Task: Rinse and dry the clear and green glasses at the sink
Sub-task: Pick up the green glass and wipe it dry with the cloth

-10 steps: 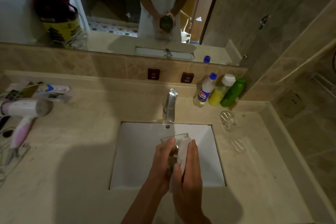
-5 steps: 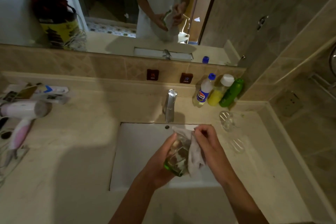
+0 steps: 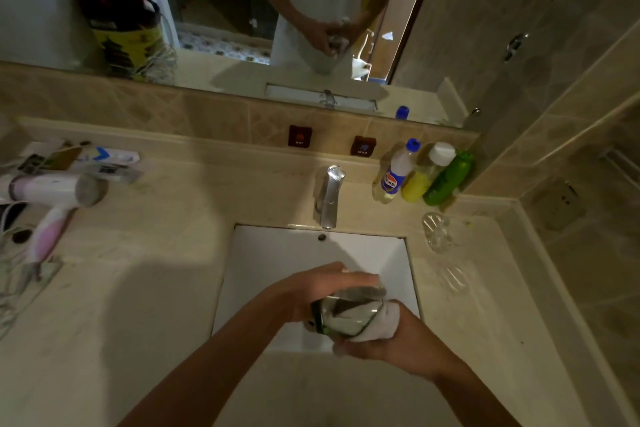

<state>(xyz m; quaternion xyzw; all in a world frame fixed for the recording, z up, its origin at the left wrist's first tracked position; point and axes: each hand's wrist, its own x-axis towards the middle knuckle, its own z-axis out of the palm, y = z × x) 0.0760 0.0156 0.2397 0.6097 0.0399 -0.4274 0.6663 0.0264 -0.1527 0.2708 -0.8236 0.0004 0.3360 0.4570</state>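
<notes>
From the head view, the green glass (image 3: 341, 317) lies on its side over the near part of the sink (image 3: 277, 260), its long axis running left to right with the mouth turned toward the right. The left hand (image 3: 311, 291) comes over it from the far-left side, fingers curled round the body. The right hand (image 3: 391, 340) sits at the mouth end, near-right, gripping a white cloth (image 3: 375, 321) pushed into the opening. So the drying twist, as I judge it, runs about that left-right axis, with the right hand nearer the rim. The clear glass (image 3: 441, 230) stands apart on the counter (image 3: 138, 288) to the far right, beside the bottles (image 3: 424, 173).
</notes>
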